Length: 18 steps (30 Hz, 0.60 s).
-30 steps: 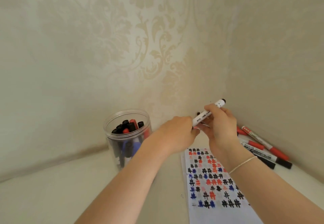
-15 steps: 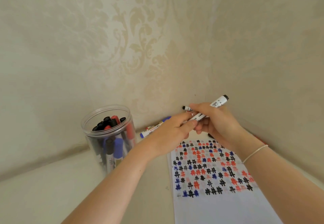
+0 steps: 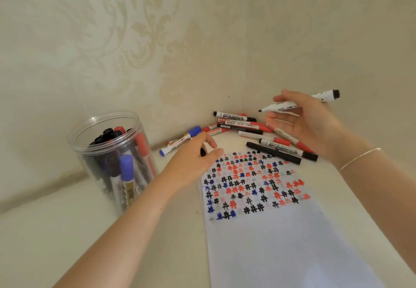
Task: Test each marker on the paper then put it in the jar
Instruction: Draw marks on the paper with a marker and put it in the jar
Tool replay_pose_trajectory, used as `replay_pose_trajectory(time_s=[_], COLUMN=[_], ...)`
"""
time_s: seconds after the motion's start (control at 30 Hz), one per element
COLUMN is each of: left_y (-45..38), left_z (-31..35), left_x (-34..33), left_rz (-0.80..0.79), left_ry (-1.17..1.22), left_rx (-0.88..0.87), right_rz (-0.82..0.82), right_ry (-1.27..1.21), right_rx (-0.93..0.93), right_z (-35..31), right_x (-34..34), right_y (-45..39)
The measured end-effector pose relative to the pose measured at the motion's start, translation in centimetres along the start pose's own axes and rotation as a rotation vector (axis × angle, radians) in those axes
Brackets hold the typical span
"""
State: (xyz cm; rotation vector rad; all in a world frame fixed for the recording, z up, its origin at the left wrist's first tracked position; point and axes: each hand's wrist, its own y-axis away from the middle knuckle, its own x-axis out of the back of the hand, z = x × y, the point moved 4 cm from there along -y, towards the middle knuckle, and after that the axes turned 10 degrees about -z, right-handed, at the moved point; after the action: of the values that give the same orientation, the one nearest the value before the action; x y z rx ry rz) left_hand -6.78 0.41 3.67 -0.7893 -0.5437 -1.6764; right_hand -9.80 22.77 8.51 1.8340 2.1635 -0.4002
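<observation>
Starting nearest the person, the paper [image 3: 270, 231] lies flat on the pale table [image 3: 67, 242], its near half blank and its far half crowded with black, red and blue hash marks, so by my reading many markers have already been tried and room remains for more. To the left of the paper stands the clear jar [image 3: 112, 159], open at the top and well stocked with capped markers, which suggests a good share of the job is done. Over the paper's far left corner hovers the left hand [image 3: 193, 163], fingers curled round a small dark piece that looks like the cap just pulled off, though it is too hidden to be sure. Above the paper's far right corner the right hand [image 3: 304, 121] holds the uncapped black marker [image 3: 297, 104] between thumb and fingers, tip pointing left and raised off the sheet; the hands are well apart. Beyond the paper, along the wall, waits the pile of loose markers [image 3: 258, 130], red and black, with a blue marker [image 3: 180, 140] lying between the pile and the jar. I judge the present step as bringing the tip down to draw a mark; recapping, dropping it in the jar, and roughly a dozen untested markers are left.
</observation>
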Motion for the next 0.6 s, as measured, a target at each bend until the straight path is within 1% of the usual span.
replay_pose_trajectory(time_s=[0.07, 0.13, 0.27, 0.33, 0.4, 0.47, 0.6], left_y=[0.0, 0.0, 0.2, 0.3, 0.3, 0.4, 0.7], left_z=[-0.9, -1.6, -2.5, -2.9, -3.2, -3.4, -3.6], left_x=[-0.9, -1.8, -3.0, -3.4, -3.6, -3.7, -3.8], left_rz=[-0.083, -0.145, -0.184, -0.209, -0.251, -0.293, -0.283], left_ry=[-0.045, -0.082, -0.121, -0.128, -0.132, -0.142, -0.158], left_rx=[0.024, 0.03, 0.018, 0.024, 0.036, 0.04, 0.006], right_rz=[0.02, 0.045, 0.161, 0.192, 0.182, 0.132, 0.016], right_ry=[-0.01, 0.05, 0.254, 0.287, 0.274, 0.275, 0.335], right_rx=[-0.014, -0.014, -0.057, -0.092, -0.133, -0.165, -0.237], right_z=[-0.1, 0.1, 1.7, 2.9, 4.3, 5.8, 9.2], right_x=[1.0, 2.1, 4.1, 4.4, 3.8, 2.2, -2.5], right_y=[0.5, 1.0, 1.9, 2.4, 3.2, 4.0, 5.6])
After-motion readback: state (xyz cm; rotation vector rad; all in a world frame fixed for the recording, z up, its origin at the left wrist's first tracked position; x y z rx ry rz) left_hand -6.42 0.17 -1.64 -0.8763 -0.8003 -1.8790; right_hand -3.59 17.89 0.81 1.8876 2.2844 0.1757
